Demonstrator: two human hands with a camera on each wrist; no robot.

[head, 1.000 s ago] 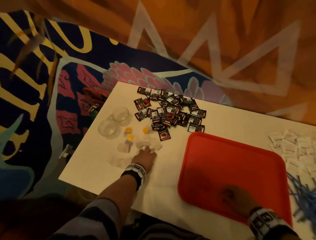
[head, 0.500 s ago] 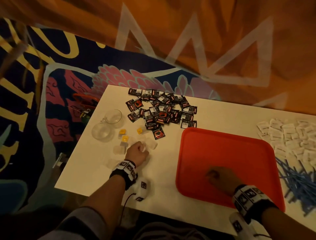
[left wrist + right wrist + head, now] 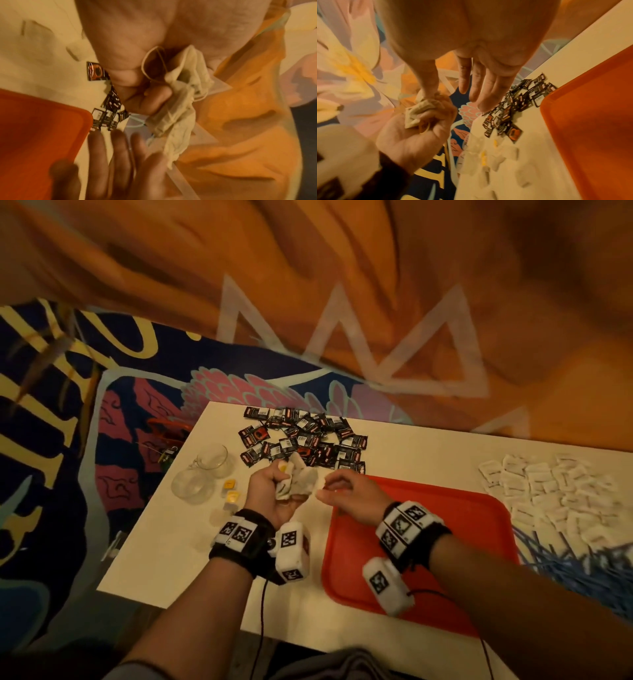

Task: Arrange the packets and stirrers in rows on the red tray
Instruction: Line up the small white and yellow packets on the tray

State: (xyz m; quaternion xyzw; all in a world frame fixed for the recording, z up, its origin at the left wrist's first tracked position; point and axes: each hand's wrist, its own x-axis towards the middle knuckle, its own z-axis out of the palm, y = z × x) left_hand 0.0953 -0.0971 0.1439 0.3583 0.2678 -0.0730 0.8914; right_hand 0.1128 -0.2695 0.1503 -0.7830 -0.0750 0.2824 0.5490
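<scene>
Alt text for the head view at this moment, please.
Left hand grips a bunch of tea bags above a white table while the right hand reaches to pinch one. The red tray is bare; black packets lie behind, white packets and blue stirrers at right.

Black packets (image 3: pixel 301 440): white label patches and red marks show on them, but the print is too small and blurred to read.
Wrist bands (image 3: pixel 404 525): square black-and-white coded markers, with no letters or numbers to read.
Floor covering (image 3: pixel 44 405): large yellow curved shapes on dark blue, perhaps letters; no word can be made out.
Yellow tags (image 3: pixel 229 483): no legible print.
</scene>
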